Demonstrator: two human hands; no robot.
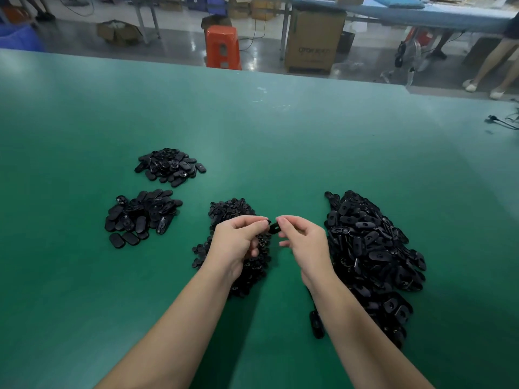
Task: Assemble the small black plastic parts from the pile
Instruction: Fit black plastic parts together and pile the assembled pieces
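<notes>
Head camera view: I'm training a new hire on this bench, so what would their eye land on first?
Probably the two hands, left hand and right hand, meeting at centre and pinching one small black part between their fingertips above the green table. Next, the big heap of black parts at right, the smaller-piece pile behind the left hand, and two small piles at left.

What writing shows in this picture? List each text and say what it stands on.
Cardboard box on the floor beyond the green table: one line of dark print on its front, too blurred to read.
Orange plastic stool: no lettering visible.
Black plastic parts in the piles, such as the large pile, and the part pinched between the left hand and right hand: no markings can be made out.
Nothing else carries readable text.
</notes>
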